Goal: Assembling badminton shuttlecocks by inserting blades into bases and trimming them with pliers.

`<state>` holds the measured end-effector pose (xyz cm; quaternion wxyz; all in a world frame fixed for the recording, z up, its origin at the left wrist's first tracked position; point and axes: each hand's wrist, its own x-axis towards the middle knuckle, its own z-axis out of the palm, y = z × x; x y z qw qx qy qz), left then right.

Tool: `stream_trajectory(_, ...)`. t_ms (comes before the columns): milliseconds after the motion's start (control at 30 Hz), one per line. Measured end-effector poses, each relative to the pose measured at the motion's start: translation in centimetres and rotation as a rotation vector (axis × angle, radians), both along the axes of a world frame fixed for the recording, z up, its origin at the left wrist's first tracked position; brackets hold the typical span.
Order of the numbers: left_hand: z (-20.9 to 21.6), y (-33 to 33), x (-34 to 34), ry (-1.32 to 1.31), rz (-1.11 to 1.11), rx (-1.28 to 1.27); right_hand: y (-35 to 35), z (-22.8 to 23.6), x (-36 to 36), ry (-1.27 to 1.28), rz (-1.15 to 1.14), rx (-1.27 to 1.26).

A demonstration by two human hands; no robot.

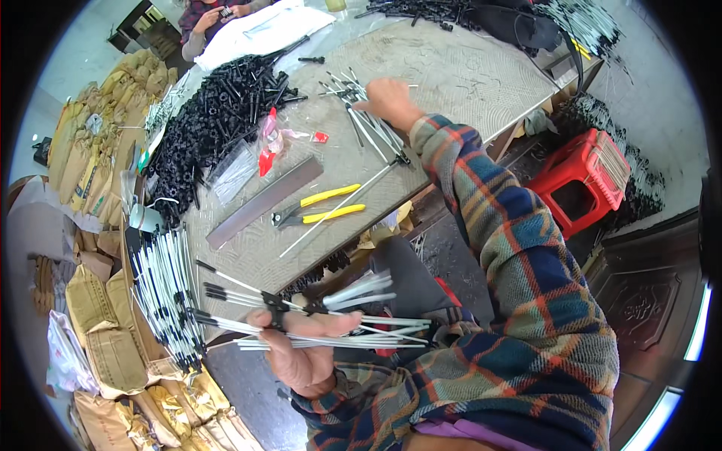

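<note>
Low in front of my body, my left hand [304,357] is closed around a bundle of thin white rods [383,342] with black plastic fittings. The rods lie roughly crosswise, and their dark ends point left. Farther off on the table, my right hand [387,101] has its fingers curled over a small pile of similar rods [376,134]. A thin white rod end sticks out past its right side; its fingertips are partly hidden. One long rod [335,214] with a black fitting lies across yellow-handled pliers [331,197] near the table's front edge.
A grey metal bar [267,201] and a heap of black plastic parts [218,113] lie on the table's left. Many finished-looking rods [165,286] stand at its left edge. A red stool [579,180] is at right. Another person's hand [207,19] shows at the far side.
</note>
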<state>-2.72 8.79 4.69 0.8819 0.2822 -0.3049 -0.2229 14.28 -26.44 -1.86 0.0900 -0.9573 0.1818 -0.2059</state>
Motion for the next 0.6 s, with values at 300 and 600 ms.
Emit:
stream_trajectory(300,-1.9,-4.7,0.3,0.311,0.070,0.593,-3.6,2.3,-0.2,-0.134,-0.141,0.203)
stream_trajectory(600,-6.7,-7.8,3.3,0.374,0.097,0.484,6.6,8.9,-20.0,-0.995,0.158,0.568)
